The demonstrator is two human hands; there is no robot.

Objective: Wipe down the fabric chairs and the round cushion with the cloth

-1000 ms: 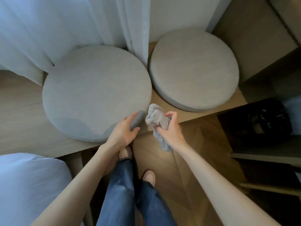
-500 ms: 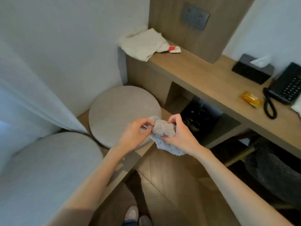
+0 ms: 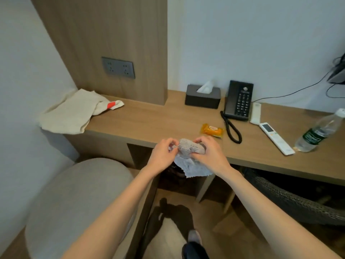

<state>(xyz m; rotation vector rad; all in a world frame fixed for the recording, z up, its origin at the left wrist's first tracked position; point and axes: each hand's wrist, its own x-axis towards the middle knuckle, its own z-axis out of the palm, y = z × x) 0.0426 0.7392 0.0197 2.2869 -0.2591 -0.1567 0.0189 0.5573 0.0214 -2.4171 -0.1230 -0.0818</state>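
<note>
At lower left a grey round cushion [image 3: 80, 199] lay below the wooden worktop [image 3: 158, 120], whose left end bore a beige towel [image 3: 72, 113]. The left hand [image 3: 161, 156] and right hand [image 3: 209, 156] each had a pinching grip on the bunched cloth [image 3: 186, 146], held before the worktop's front edge. Rightward sat a tissue box [image 3: 202, 98], telephone [image 3: 239, 100], remote [image 3: 276, 138] and water bottle [image 3: 317, 135].

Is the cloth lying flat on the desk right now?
No, the left hand and right hand hold the cloth bunched up, off the desk.
</note>
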